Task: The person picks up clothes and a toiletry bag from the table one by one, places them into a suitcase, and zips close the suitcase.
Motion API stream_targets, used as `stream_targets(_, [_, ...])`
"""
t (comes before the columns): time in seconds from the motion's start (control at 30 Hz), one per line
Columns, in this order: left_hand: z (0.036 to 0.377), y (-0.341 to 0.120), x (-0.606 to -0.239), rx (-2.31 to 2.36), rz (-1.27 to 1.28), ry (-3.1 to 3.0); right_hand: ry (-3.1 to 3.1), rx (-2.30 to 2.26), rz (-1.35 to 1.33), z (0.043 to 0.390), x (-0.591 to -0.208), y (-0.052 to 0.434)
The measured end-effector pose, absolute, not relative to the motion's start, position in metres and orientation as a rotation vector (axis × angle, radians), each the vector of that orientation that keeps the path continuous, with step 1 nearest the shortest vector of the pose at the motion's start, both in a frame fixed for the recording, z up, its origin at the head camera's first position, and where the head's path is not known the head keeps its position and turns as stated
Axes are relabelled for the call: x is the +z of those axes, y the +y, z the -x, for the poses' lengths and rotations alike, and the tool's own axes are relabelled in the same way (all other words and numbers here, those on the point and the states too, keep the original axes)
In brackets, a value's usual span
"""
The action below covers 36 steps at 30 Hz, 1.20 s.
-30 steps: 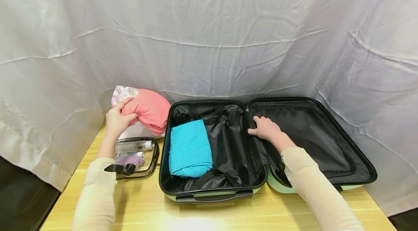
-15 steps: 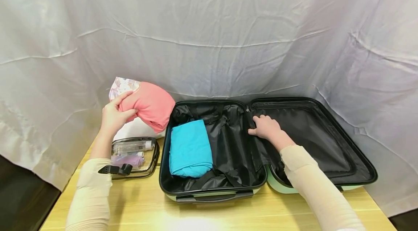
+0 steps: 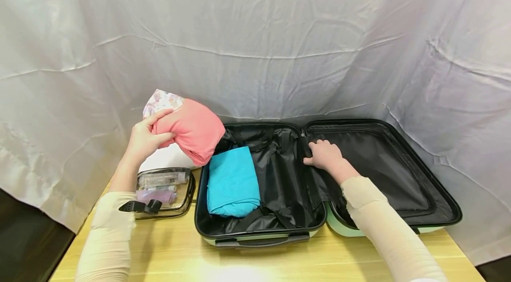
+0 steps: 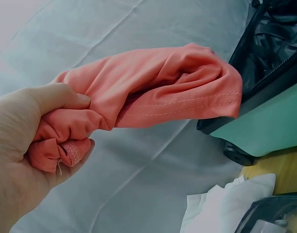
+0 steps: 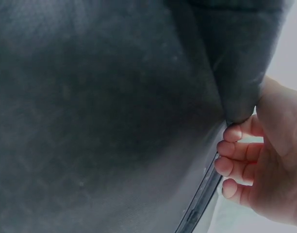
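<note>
The open suitcase (image 3: 259, 233) takes up most of the bench (image 3: 279, 264). In its left half, a folded blue garment (image 3: 233, 181) fills the left side; to the right of it the black lining (image 3: 283, 175) lies bare, crossed by loose straps. The left hand (image 3: 143, 140) holds a rolled pink garment (image 3: 195, 131) above the case's back left corner, blocking that way in. The right hand (image 3: 325, 155) holds the divider flap (image 5: 236, 73) at the hinge, so the middle is barred. The right half (image 3: 379, 171) seems free behind the flap, though it is dim. A clear pouch (image 3: 165, 189) and white cloth (image 3: 165, 158) crowd the bench left of the case. The front strip of bench is open.
</note>
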<state>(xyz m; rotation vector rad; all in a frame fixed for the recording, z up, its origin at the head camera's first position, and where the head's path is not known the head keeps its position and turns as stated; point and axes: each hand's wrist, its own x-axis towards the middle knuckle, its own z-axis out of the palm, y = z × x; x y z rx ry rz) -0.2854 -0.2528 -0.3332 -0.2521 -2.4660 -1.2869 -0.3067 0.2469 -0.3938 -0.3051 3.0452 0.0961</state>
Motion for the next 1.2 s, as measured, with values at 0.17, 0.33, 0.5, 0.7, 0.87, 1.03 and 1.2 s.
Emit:
stream_targets(0.17, [0.285, -0.246, -0.329, -1.265, 0.279, -2.491, 3.037, 0.095, 0.297, 0.306, -0.392, 0.246])
stream_targets(0.33, [0.289, -0.241, -0.326, -1.246, 0.322, -2.514, 3.038, 0.104, 0.298, 0.306, -0.39, 0.244])
stream_targets(0.5, [0.291, -0.233, -0.323, -1.277, 0.41, -2.535, 3.043, 0.11, 0.295, 0.306, -0.39, 0.243])
stream_targets(0.7, [0.292, -0.222, -0.322, -1.376, 0.526, -2.603, 3.033, 0.085, 0.286, 0.306, -0.393, 0.244])
stream_targets(0.87, [0.292, -0.211, -0.324, -1.472, 0.569, -2.652, 3.027, 0.067, 0.273, 0.305, -0.393, 0.243])
stream_targets(1.03, [0.293, -0.201, -0.324, -1.482, 0.651, -2.704, 3.029, 0.057, 0.276, 0.305, -0.393, 0.244])
stream_targets(1.2, [0.295, -0.192, -0.324, -1.472, 0.749, -2.739, 3.036, 0.031, 0.274, 0.305, -0.392, 0.244])
